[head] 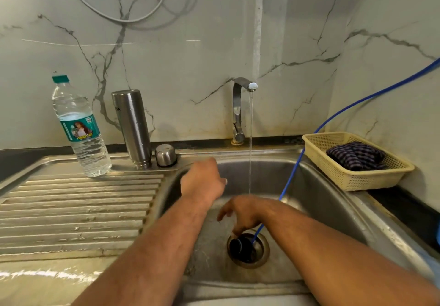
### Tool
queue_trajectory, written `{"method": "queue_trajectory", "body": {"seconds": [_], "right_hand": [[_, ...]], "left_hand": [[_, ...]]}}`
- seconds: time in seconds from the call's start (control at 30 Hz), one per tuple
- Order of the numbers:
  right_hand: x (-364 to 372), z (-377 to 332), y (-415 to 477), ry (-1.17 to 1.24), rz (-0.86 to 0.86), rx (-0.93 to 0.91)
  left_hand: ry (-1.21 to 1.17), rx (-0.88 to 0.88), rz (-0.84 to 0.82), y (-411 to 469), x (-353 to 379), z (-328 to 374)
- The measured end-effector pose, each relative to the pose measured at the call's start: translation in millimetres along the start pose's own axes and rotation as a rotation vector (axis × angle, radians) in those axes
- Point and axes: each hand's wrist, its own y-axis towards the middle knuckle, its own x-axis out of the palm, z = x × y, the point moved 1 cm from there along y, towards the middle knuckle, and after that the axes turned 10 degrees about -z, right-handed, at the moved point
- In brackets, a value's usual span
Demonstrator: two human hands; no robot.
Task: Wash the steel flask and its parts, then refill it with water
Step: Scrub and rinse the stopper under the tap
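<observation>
The steel flask (132, 127) stands upside down at the back of the drainboard, with its steel cap (165, 154) right beside it. My left hand (202, 181) hovers over the sink's left rim, just in front of the cap, holding nothing. My right hand (245, 212) reaches down into the sink (316, 200), and its fingertips grip a black stopper (240, 246) lying on the drain. Behind my right hand, a thin stream of water (250, 150) runs down from the tap (239, 110).
A plastic water bottle (78, 127) stands on the ribbed drainboard (71, 210), left of the flask. A blue hose (292, 174) runs from the right wall down into the drain. A cream basket (352, 181) holding a checked cloth (354, 155) sits at the right.
</observation>
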Motion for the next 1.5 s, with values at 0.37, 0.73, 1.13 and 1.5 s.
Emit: {"method": "queue_trajectory", "body": {"seconds": [0.37,0.73,1.13,1.5], "right_hand": [[37,0,30,-0.306,-0.258,0.142],[16,6,9,-0.058,0.084,0.254],[-15,70,-11,1.294,0.65,0.118],[-25,54,-28,1.637,0.269,-0.031]], "left_hand": [[0.08,0.048,-0.203,8,24,-17],[0.025,0.055,-0.182,16,26,-28],[-0.044,0.131,-0.138,23,39,-19],[-0.405,0.496,-0.088,20,44,4]]}}
